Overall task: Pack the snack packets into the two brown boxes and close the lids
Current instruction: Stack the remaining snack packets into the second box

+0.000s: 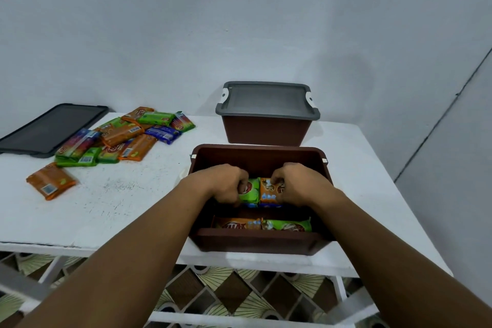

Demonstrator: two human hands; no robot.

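**Already Half Packed: Both Hands Settling Packets in the Near Box**

Inside the open brown box (259, 157) at the table's near edge, both hands are at work. The left hand (226, 184) is curled around a green snack packet (251, 189), and the right hand (300, 185) is curled around an orange snack packet (269, 189); the two packets stand side by side, touching, in the middle of the box. Closer to the person, an orange packet and a green one (287, 225) lie end to end against the near wall.

Behind it stands the second brown box (266, 128), its grey lid (267, 98) already seated on top. The other lid (50, 128), dark grey, lies flat at the far left of the white table (119, 194). Between that lid and the boxes sits a loose pile of packets (125, 136) in orange, green, blue and multicolour wrappers, with a single orange packet (52, 181) apart from it, nearer the front.

By the look of them, these packets are light, with glossy film wrappers that will slip under a loose pinch and contents that may crack if squeezed. Taking each by its long edges, thumb on one side and fingers on the other, seems the safest hold, with only light pressure. Much of the pile remains to be packed, so the job looks roughly midway.
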